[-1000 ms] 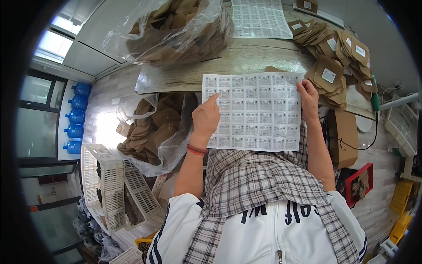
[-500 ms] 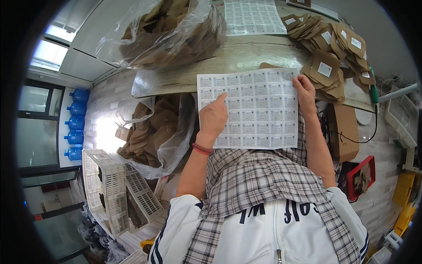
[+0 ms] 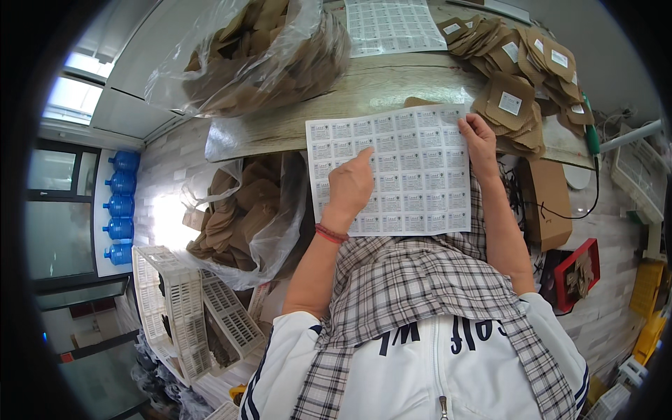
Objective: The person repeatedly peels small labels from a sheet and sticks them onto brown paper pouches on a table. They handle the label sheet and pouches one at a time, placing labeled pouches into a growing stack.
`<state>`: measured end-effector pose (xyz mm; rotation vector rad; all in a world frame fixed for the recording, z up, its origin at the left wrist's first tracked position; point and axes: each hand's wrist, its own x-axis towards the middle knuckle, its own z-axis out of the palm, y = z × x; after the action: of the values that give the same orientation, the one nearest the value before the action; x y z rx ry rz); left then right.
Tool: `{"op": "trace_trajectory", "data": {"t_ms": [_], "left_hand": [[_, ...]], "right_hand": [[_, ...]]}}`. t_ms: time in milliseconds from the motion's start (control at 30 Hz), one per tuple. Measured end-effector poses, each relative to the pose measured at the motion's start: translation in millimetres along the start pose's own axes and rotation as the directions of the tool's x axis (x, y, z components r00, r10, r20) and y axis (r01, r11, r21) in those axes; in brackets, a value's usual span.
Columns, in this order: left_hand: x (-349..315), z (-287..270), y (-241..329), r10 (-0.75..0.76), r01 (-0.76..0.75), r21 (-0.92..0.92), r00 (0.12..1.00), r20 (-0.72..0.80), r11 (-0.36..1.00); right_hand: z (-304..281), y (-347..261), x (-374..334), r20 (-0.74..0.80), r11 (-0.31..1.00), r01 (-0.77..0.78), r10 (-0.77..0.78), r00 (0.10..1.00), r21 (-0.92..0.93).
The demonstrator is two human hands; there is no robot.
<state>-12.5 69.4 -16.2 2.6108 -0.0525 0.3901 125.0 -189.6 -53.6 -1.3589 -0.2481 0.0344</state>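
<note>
A white sheet of labels point(image 3: 418, 199), printed in rows and columns, lies in front of me between the table edge and my checked apron point(image 3: 427, 269). My right hand point(image 3: 480, 143) pinches it near its upper right corner. Over the left half of the sheet is my left hand point(image 3: 352, 185), index finger stretched out at a label in an upper row and the other fingers curled, holding nothing. Just past the sheet's top edge, part of a brown piece point(image 3: 422, 102) shows. Brown rounded-square pads point(image 3: 505, 119), some bearing white labels, are heaped beyond my right hand.
On the wooden table point(image 3: 392, 77) are a clear bag of brown pads point(image 3: 269, 70), another label sheet point(image 3: 392, 28) and a green-handled tool point(image 3: 592, 140) with a cord. Below stand a second bag point(image 3: 245, 217), white crates point(image 3: 175, 308), a cardboard box point(image 3: 546, 203) and a red bin point(image 3: 595, 262).
My left index finger has moved right across the sheet to another label. My right hand keeps its hold on the corner. The whole view has shifted slightly.
</note>
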Motion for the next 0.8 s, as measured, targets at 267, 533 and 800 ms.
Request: {"op": "trace_trajectory", "data": {"t_ms": [267,533,800], "left_hand": [[5,8,26,0.101,-0.101,-0.034,0.995,-0.007,0.994],[2,5,31,0.009,-0.007,-0.061,1.0,0.03,0.998],[2,3,27,0.021,-0.019,-0.04,0.999,0.045,0.999]], "right_hand": [[-3,3,2,0.0,1.0,0.013,-0.013,1.0,-0.009],[1,-1,0,-0.003,1.0,-0.007,0.007,1.0,0.005],[0,-1,0,-0.001,0.999,0.01,-0.01,1.0,-0.038]]}}
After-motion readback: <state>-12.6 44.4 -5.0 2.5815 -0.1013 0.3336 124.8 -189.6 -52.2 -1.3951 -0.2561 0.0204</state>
